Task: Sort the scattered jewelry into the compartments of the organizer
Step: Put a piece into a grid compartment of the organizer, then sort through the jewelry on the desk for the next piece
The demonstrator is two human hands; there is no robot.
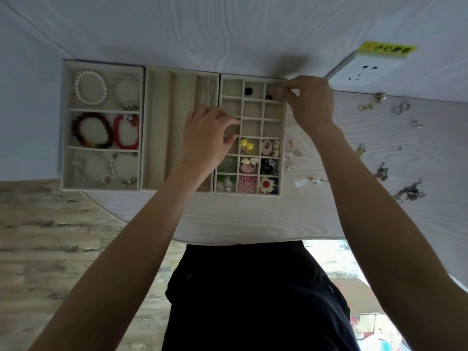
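Observation:
Three beige organizer trays stand side by side on the pale table. The left tray (65,127) holds bead and pearl bracelets. The middle tray (154,127) has long slots, with a thin chain (208,93) in the right one. The grid tray (284,138) holds earrings and flower pieces in its near cells and a black piece (249,91) in a far cell. My right hand (307,102) pinches a small dark earring (269,97) at the far right cell. My left hand (206,138) rests on the grid tray's left edge, index finger and thumb spread, nothing seen between them.
Loose jewelry lies scattered on the table right of the trays: a gold clasp (369,105), silver pieces (402,107), a ring (416,124), dark chains (410,191) and small earrings (291,148) beside the grid tray. A white socket box (364,70) sits far right.

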